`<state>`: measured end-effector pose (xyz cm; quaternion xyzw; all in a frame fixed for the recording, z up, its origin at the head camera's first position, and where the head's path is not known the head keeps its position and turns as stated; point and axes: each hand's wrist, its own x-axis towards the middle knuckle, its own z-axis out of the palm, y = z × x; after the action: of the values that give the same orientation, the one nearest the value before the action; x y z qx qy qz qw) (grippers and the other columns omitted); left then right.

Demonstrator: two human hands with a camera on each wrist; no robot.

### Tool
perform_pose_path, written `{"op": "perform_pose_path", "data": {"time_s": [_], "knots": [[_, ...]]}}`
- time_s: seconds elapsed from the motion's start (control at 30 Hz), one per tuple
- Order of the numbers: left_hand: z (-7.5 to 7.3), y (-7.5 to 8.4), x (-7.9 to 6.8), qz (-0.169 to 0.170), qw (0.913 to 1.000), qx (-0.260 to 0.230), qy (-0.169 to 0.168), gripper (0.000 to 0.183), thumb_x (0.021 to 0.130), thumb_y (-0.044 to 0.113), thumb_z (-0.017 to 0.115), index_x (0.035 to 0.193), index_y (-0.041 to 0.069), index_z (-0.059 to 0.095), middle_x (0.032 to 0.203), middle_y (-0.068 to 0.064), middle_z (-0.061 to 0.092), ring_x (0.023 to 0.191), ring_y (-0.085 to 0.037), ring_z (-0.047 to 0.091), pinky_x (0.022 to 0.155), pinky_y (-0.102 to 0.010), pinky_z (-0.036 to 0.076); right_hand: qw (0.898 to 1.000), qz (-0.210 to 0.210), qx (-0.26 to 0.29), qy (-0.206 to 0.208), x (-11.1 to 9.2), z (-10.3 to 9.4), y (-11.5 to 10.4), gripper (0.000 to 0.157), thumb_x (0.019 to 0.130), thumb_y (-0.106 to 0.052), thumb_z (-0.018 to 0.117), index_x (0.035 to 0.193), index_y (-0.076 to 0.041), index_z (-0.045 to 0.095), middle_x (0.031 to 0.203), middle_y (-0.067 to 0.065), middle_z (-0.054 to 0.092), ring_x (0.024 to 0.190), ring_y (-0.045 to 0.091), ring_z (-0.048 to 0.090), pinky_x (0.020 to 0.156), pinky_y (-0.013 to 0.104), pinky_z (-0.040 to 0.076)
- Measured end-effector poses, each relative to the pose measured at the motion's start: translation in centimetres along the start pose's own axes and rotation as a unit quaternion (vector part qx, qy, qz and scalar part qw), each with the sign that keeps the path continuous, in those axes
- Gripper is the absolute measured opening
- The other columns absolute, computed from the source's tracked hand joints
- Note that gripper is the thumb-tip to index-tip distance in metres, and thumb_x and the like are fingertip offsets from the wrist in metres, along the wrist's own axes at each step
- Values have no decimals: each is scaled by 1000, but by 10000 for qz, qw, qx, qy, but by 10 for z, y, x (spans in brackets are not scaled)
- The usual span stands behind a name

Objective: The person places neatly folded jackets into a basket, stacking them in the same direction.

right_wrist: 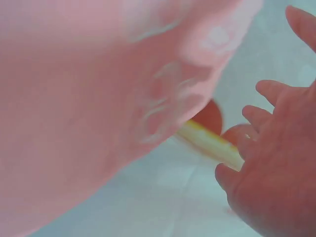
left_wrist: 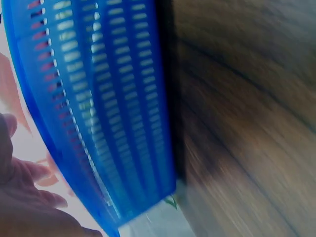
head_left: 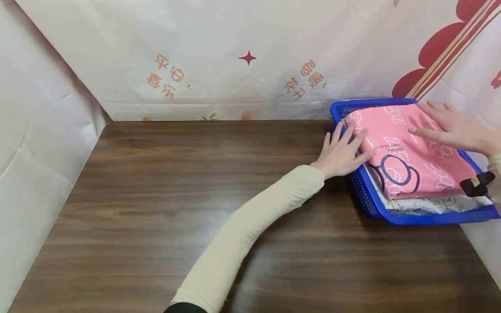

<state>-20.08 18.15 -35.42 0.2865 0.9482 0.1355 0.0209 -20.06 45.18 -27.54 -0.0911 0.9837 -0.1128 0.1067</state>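
Note:
Folded pink fabric (head_left: 426,148) with white lettering and a dark blue ring print lies on top of other cloth inside a blue plastic basket (head_left: 375,208). My left hand (head_left: 340,152) is at the basket's left side, fingers spread, with the fingertips over the rim and the pink fabric's edge. Above the fabric's right part is my right hand (head_left: 455,126), its fingers extended and nothing held. In the right wrist view the right hand (right_wrist: 281,158) appears beside the pink fabric (right_wrist: 89,98). The left wrist view shows the basket's slotted wall (left_wrist: 108,98) next to the left hand (left_wrist: 29,197).
White printed cloth (head_left: 434,204) lies under the pink fabric in the basket. The basket stands at the back right of a dark wooden table (head_left: 156,195). A pale curtain (head_left: 219,26) with orange lettering hangs behind it, and more pale cloth flanks the sides.

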Motion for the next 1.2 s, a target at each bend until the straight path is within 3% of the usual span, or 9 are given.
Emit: {"op": "perform_pose_path", "data": {"time_s": [0.17,0.33,0.47,0.57,0.67,0.83,1.03,1.2], "knots": [[-4,-30,-4,11,9995,-90,315,65,97,65,19,155,40,3,160,3,-12,143,-20,-17,114,-44,2,9990,-425,97,101,9,-10,-26,84,97,-39,47,154,-12,-8,156,23,-14,136,41,-27,98,67,-17],[-10,-73,-12,-72,9987,-187,471,63,100,60,21,156,36,5,160,-4,-10,144,-24,-14,113,-46,0,9959,-878,215,65,15,-15,-51,75,100,-33,45,156,-15,-3,158,18,-12,139,35,-24,102,62,-18],[-12,-109,-18,-244,9978,-238,569,63,101,58,23,156,32,6,161,-8,-7,144,-27,-13,113,-47,-2,9914,-1268,293,164,21,-20,-68,72,100,-27,45,156,-12,1,158,22,-8,140,35,-23,102,60,-19],[-8,-135,-24,-381,9970,32,666,63,101,57,25,157,31,8,161,-9,-7,145,-28,-12,113,-49,-3,9873,-1520,378,280,26,-24,-83,70,100,-24,45,156,-11,5,158,23,-3,141,36,-19,105,59,-16],[-3,-156,-31,-437,9948,641,661,63,102,56,24,157,31,7,161,-9,-7,145,-29,-10,113,-51,-2,9835,-1704,472,381,29,-27,-104,68,101,-23,45,157,-13,8,159,21,2,143,37,-11,108,60,-9],[-5,-182,-43,-529,9913,1037,620,62,102,55,25,157,32,8,161,-8,-5,145,-28,-9,112,-54,-3,9765,-2044,425,537,31,-20,-141,63,102,-23,46,156,-12,16,158,20,10,144,36,0,110,60,-1],[-18,-209,-59,-833,9883,1024,763,61,102,54,29,156,36,9,161,-9,-3,145,-31,-5,112,-55,-5,9709,-2257,438,670,35,-3,-169,62,103,-26,47,155,-11,18,158,21,11,145,35,-2,111,58,-3],[-27,-228,-72,-1053,9882,815,762,62,101,55,32,156,38,7,161,-8,-4,145,-31,-7,111,-55,-9,9641,-2357,447,1138,43,8,-183,62,101,-27,50,154,-8,23,157,21,15,144,37,4,112,57,1]]}}
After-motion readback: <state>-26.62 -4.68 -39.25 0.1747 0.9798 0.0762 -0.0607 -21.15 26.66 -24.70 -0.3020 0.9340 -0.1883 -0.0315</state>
